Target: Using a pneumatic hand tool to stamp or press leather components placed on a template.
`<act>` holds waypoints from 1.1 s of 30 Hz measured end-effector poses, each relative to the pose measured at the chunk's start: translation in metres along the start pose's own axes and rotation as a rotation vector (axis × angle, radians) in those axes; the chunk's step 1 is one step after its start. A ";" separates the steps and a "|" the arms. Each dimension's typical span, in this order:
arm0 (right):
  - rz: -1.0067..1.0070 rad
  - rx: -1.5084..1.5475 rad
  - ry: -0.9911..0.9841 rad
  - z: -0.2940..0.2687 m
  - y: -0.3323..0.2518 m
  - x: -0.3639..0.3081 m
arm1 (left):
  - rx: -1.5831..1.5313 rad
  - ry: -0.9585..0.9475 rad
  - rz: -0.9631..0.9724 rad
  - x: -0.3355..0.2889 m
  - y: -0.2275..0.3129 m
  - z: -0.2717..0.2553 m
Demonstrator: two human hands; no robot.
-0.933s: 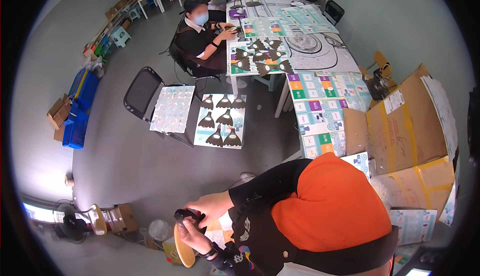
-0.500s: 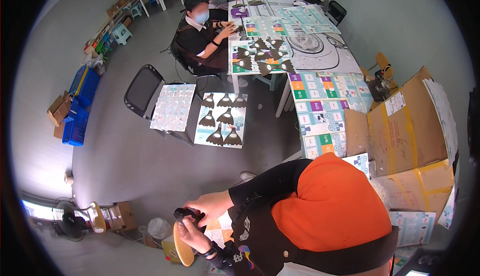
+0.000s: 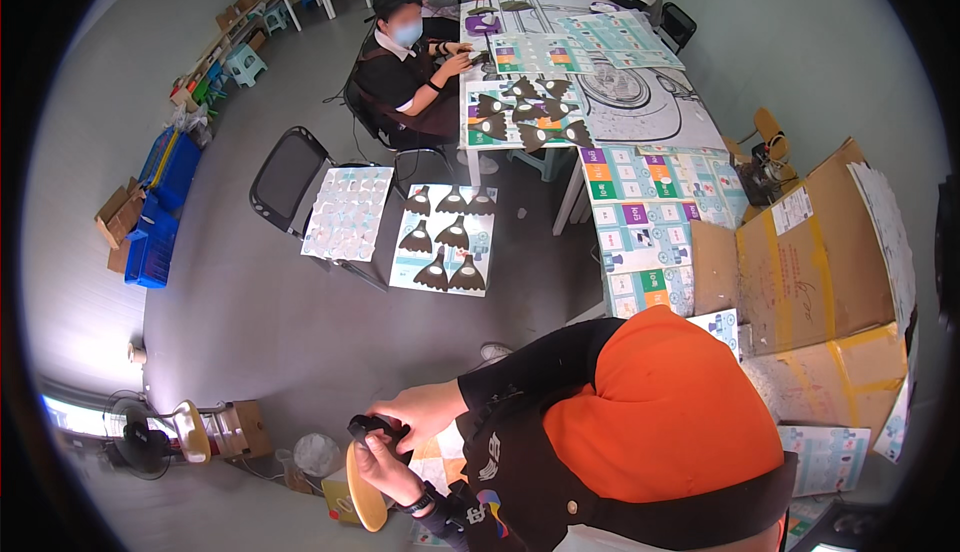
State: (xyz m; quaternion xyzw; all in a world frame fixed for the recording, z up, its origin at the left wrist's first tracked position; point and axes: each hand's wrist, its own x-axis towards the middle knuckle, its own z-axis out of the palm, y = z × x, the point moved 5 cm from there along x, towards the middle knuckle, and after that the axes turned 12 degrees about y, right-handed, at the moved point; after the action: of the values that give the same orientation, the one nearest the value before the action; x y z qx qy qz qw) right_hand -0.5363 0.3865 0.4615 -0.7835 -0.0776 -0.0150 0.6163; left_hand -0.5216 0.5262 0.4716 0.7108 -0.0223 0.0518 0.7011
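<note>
At the lower middle, both my hands are closed on a small black piece (image 3: pixel 365 428); its full shape is hidden by my fingers. My left hand (image 3: pixel 383 470), with a dark band at the wrist, grips it from below. From the upper side my right hand (image 3: pixel 428 412) reaches in with fingers curled onto it. Just beside my left hand stands a pale yellow oval board (image 3: pixel 364 497), partly covered by that hand. Dark fan-shaped pieces with scalloped edges (image 3: pixel 431 272) lie on a printed sheet (image 3: pixel 405 277) farther off.
A black chair (image 3: pixel 290 177) holds a sheet of pale round pieces (image 3: pixel 345 214). Beyond, people sit along a long table (image 3: pixel 660 117) with printed sheets and more dark pieces. Large cardboard boxes (image 3: pixel 815 272) stand at the right. Blue crates (image 3: pixel 150 247) and a fan (image 3: pixel 140 442) are at the left.
My hands keep the same grip on the black piece. The view shifts very slightly. The far right person's head has lifted a little.
</note>
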 end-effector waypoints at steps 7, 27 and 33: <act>0.078 -0.016 0.220 -0.039 -0.001 0.005 | 0.024 0.012 0.032 0.005 -0.010 -0.008; 0.243 -0.010 1.039 -0.211 0.031 -0.003 | 0.032 -0.053 0.072 0.010 -0.013 -0.006; 0.239 0.014 1.022 -0.208 0.031 0.000 | 0.050 -0.029 0.060 0.009 -0.013 -0.010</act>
State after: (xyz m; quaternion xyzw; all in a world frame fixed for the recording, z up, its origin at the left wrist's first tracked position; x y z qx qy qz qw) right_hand -0.5173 0.1785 0.4818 -0.6756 0.3228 -0.3242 0.5782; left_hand -0.5121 0.5365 0.4601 0.7277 -0.0524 0.0632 0.6809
